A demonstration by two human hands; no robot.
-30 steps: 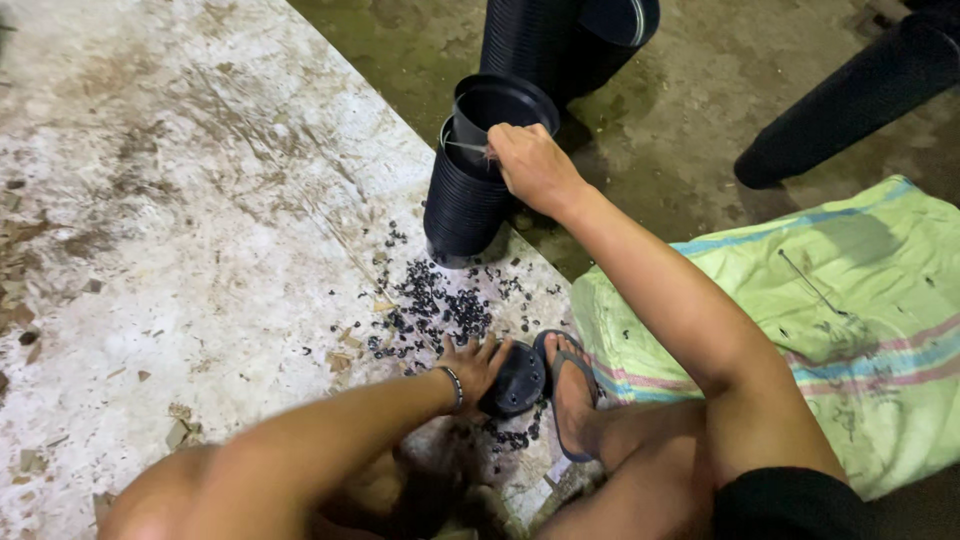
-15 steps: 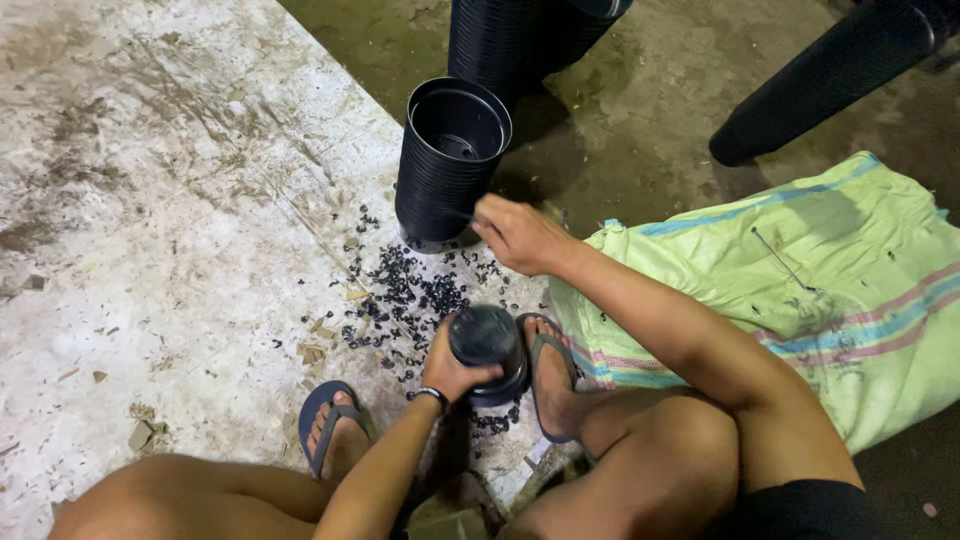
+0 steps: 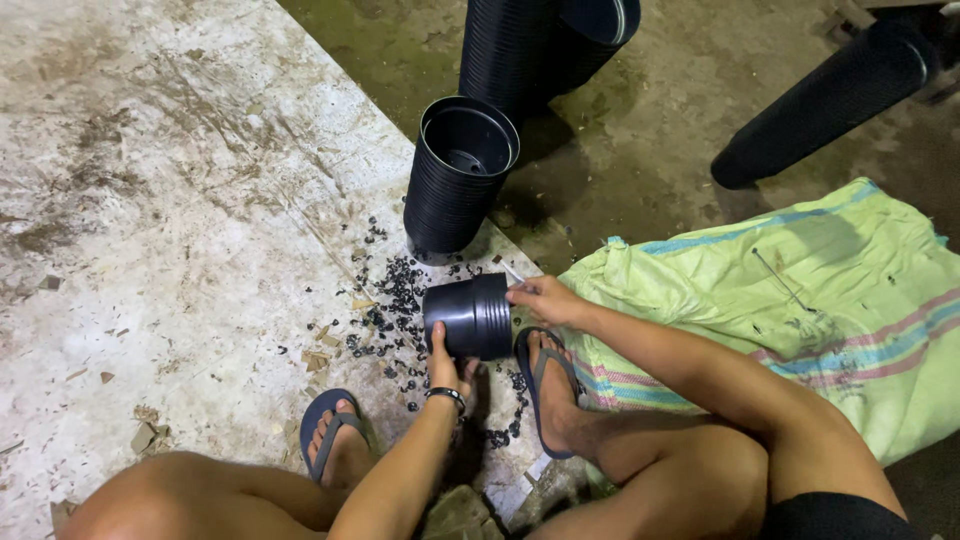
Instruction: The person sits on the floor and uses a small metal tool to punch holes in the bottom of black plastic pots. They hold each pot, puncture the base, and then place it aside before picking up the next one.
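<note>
- Black plastic pot point(image 3: 470, 316): it lies on its side just above the concrete floor point(image 3: 150, 200), between the person's two feet, and both hands hold it.
- Left hand point(image 3: 447, 366): its fingers are clenched around the pot's lower side; a dark band sits on the wrist.
- Right hand point(image 3: 540, 297): it is closed against the pot's right end and grasps a thin, pale tool point(image 3: 511, 271) whose tip pokes out above the knuckles. I cannot tell whether that tip touches the pot.
- Progress, as a judgement: the scatter of small black plastic bits point(image 3: 395, 300) on the floor under and left of the pot looks like punched-out waste, so a good many holes seem already made. The pot in hand looks to be in mid-work.
- What is left, as a judgement: the upright stack of nested pots point(image 3: 458, 180) just behind, and the further stacks beyond it, suggest plenty still waiting; which stacks are finished I cannot tell.
- Counts: one pot in the hands; one upright stack close by; at least two more stacks at the top point(image 3: 545, 45), and one long stack lying tilted at the upper right point(image 3: 825, 100). The single pots in each stack are too many to count.
- Other things: two blue sandals point(image 3: 335, 425), one on each foot; one light green woven sack point(image 3: 800, 290) with pink and blue stripes spread on the floor to the right; the black bits are too many and too small to count.
</note>
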